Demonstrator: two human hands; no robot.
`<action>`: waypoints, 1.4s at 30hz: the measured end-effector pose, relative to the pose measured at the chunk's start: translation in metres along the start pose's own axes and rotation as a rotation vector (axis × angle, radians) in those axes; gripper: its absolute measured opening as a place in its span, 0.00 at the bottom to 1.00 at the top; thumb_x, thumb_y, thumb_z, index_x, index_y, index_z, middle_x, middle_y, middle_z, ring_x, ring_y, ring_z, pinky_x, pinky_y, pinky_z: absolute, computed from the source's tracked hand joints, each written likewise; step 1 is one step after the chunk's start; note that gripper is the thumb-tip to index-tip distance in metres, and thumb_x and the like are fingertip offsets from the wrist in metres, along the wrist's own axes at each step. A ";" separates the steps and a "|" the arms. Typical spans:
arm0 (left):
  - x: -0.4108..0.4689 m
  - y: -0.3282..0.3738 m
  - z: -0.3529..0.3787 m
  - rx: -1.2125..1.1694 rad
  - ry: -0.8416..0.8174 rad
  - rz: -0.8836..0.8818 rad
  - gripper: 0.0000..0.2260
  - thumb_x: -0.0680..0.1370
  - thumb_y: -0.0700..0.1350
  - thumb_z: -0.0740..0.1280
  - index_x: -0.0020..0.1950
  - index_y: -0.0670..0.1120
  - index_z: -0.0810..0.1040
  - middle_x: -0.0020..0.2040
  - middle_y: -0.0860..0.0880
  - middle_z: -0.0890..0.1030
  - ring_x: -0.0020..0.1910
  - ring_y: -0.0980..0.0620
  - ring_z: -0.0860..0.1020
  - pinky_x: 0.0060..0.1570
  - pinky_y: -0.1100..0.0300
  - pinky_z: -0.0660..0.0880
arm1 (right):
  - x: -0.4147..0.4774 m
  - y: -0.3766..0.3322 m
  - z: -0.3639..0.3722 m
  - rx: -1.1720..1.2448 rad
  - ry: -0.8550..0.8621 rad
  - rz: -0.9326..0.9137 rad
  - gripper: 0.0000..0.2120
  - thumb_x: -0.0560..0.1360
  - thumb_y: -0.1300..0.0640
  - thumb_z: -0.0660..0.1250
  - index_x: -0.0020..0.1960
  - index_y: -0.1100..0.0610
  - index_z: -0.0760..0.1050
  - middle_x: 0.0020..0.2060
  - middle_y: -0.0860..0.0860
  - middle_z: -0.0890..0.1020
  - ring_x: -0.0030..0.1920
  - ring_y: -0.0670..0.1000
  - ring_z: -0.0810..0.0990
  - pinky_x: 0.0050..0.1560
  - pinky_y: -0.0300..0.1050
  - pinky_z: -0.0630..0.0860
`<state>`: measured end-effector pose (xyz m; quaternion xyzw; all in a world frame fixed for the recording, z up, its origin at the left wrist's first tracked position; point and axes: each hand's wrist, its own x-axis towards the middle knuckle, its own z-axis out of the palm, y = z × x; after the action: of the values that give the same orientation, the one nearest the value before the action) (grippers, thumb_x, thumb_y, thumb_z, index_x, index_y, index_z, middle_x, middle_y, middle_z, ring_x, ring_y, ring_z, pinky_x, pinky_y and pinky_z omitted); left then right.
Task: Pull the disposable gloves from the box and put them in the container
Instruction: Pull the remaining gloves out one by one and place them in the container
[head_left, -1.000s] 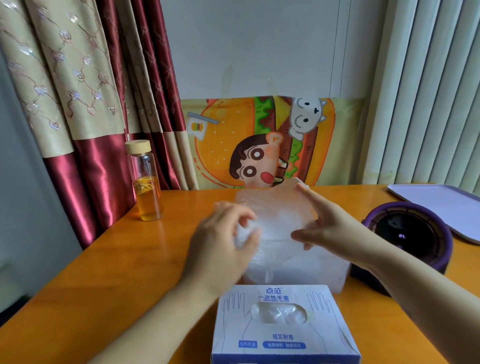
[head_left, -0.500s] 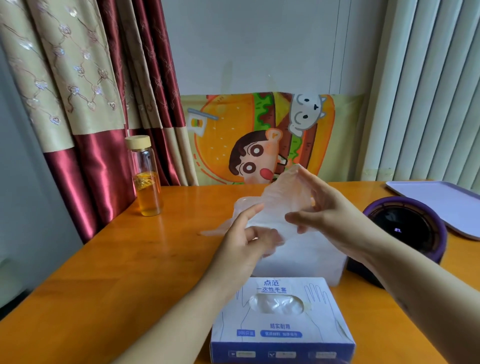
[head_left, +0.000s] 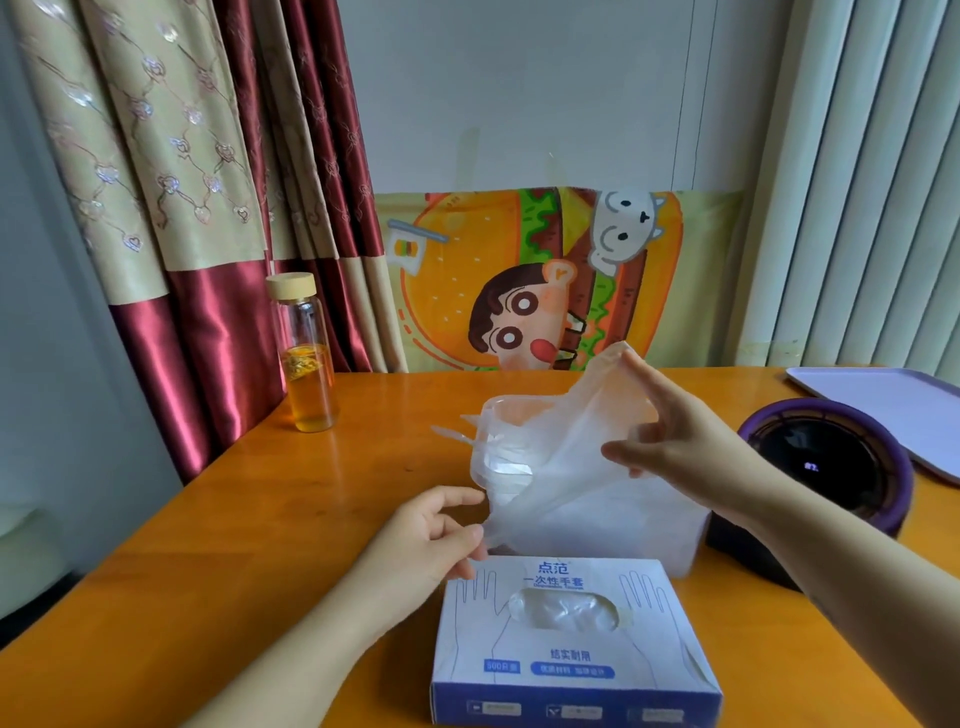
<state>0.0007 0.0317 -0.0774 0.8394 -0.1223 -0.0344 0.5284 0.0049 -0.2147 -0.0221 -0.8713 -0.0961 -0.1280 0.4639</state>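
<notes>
Left hand (head_left: 426, 540) has dropped, pinching the glove (head_left: 561, 457) low; right hand (head_left: 691, 457) pinches its top

Clear glove (head_left: 566, 441), blue-and-white box (head_left: 571, 654), orange table (head_left: 260, 519), seemingly translucent container (head_left: 654, 525).

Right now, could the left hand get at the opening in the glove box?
Probably yes: the left hand sits just beside the box, whose opening is uncovered, though it is pinching a glove.
</notes>
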 end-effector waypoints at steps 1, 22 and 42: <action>0.001 0.000 -0.004 0.053 0.064 0.003 0.12 0.80 0.44 0.65 0.61 0.56 0.71 0.40 0.53 0.82 0.38 0.58 0.81 0.39 0.70 0.76 | 0.001 0.000 0.000 -0.009 -0.015 -0.001 0.46 0.71 0.63 0.72 0.77 0.44 0.47 0.30 0.51 0.82 0.31 0.44 0.79 0.44 0.48 0.78; 0.119 0.115 -0.040 -0.045 -0.393 0.309 0.15 0.72 0.49 0.68 0.56 0.46 0.80 0.55 0.48 0.82 0.62 0.49 0.76 0.72 0.47 0.60 | 0.033 -0.063 -0.045 -0.116 -0.332 -0.249 0.43 0.68 0.61 0.73 0.76 0.43 0.55 0.69 0.43 0.70 0.33 0.48 0.76 0.39 0.43 0.77; 0.094 0.157 -0.092 0.296 -0.260 0.368 0.05 0.74 0.45 0.71 0.47 0.46 0.79 0.32 0.56 0.78 0.27 0.64 0.73 0.30 0.70 0.71 | 0.060 -0.077 -0.027 0.206 -0.323 -0.281 0.27 0.70 0.71 0.70 0.63 0.49 0.75 0.60 0.43 0.80 0.61 0.43 0.77 0.59 0.36 0.74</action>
<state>0.0823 0.0251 0.1098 0.8598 -0.3431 -0.0270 0.3773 0.0362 -0.1917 0.0710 -0.8065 -0.3019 -0.0397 0.5068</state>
